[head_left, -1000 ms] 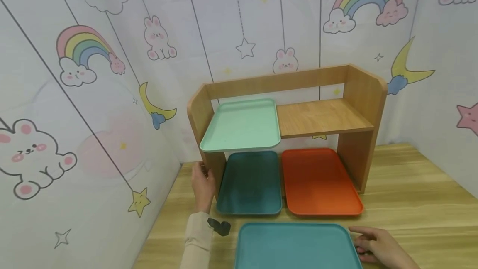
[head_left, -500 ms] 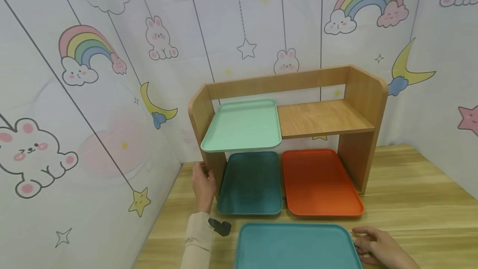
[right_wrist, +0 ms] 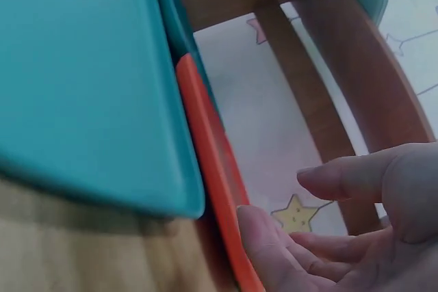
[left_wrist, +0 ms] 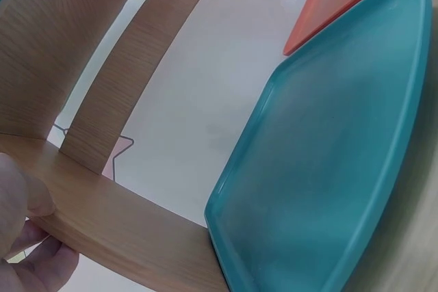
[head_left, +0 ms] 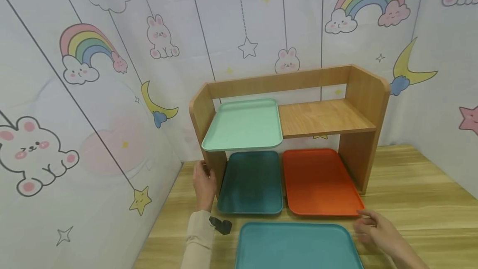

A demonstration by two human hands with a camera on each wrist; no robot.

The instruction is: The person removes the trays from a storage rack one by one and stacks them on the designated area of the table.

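Note:
My left hand (head_left: 204, 186) grips the left side panel (left_wrist: 130, 230) of a wooden desktop shelf (head_left: 325, 117). In the left wrist view its thumb lies along the panel's edge, with the fingers on the other side. My right hand (head_left: 379, 229), fingers loosely bent and holding nothing, is at the front right corner of an orange-red tray (head_left: 321, 182). That tray lies under the shelf, beside a dark teal tray (head_left: 250, 184). A mint green tray (head_left: 242, 123) rests on the upper board's left half. Nearest me, a larger-looking teal tray (head_left: 298, 244) lies on the table, partly out of view.
The wood-grain table (head_left: 414, 202) extends right of the shelf and along its left side. Behind and to the sides hangs a white cloth (head_left: 93, 136) printed with rabbits, rainbows and stars.
My right hand has left the right edge of the front teal tray and moved forward to the orange-red tray's corner. My left hand keeps its place on the side panel.

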